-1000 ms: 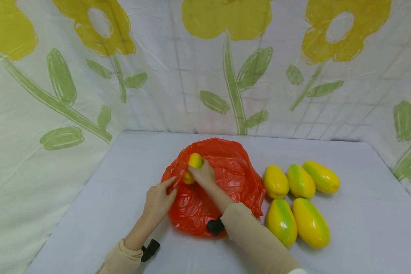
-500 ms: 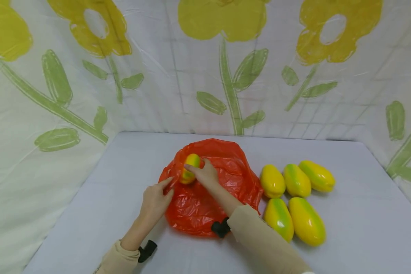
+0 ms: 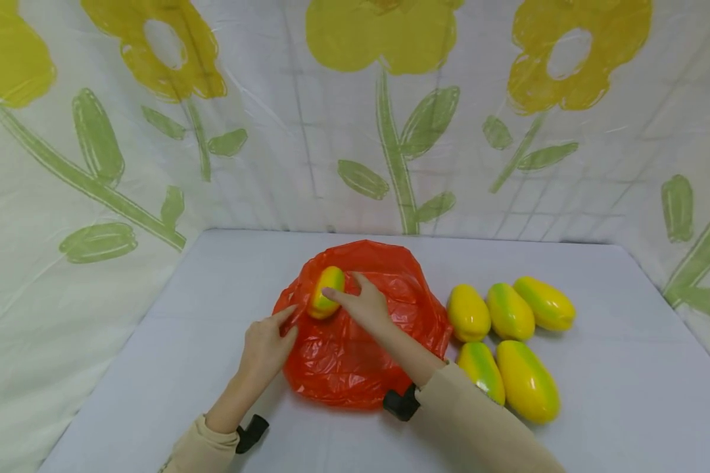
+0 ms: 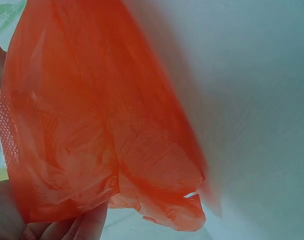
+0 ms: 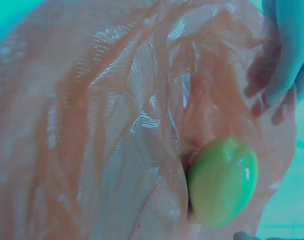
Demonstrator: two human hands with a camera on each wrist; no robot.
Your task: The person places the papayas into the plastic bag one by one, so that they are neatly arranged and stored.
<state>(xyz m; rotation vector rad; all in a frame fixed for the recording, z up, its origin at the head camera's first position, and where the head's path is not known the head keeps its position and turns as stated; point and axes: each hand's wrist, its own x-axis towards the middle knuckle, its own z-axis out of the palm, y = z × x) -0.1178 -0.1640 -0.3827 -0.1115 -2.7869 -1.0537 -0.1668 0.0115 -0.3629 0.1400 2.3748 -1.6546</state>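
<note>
A red plastic bag (image 3: 361,387) lies spread with its mouth open in the middle of the table. Inside, against its left wall, rests a yellow-green papaya (image 3: 328,295), which the right wrist view shows with no fingers around it. My left hand (image 3: 265,348) pinches the bag's left rim; in the left wrist view its fingers (image 4: 92,222) go behind the red film. Over the bag, my right hand (image 3: 367,305) has thumb and fingers spread apart just right of the papaya, the thumb overlapping the fruit in the head view.
Several more papayas (image 3: 469,314) lie in two rows on the white table (image 3: 615,368), right beside the bag. A white cloth with painted yellow flowers (image 3: 260,164) hangs behind the table. Black camera mounts (image 3: 401,404) sit at the wrists.
My right hand has loosened from the papaya and drawn back to the right, leaving the fruit in the bag. The left hand keeps hold of the rim. The head view has shifted slightly.
</note>
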